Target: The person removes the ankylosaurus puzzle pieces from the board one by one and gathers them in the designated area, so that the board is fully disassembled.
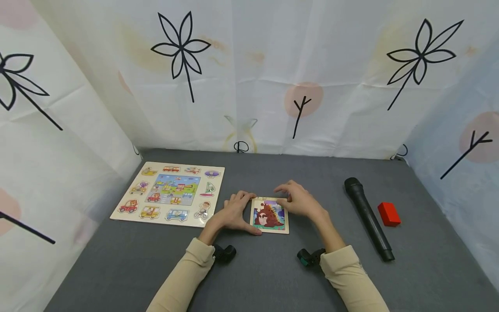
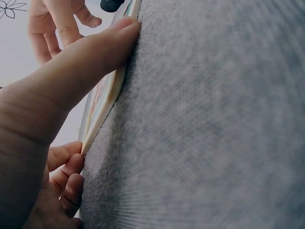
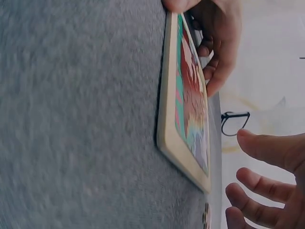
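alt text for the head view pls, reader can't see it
A person's left hand holds a small framed picture board on a gray table while the right hand hovers near its upper right corner. A larger board with vehicle pictures lies to the left; a black microphone and a red block lie to the right.

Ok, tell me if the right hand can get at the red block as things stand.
Probably yes: the right hand looks empty, though the black microphone lies between it and the red block.

Curtained recording booth, white flower-print cloth (image 1: 265, 39) on 3 sides, grey tabletop (image 1: 265, 277), wrist-worn cameras (image 1: 309, 257)
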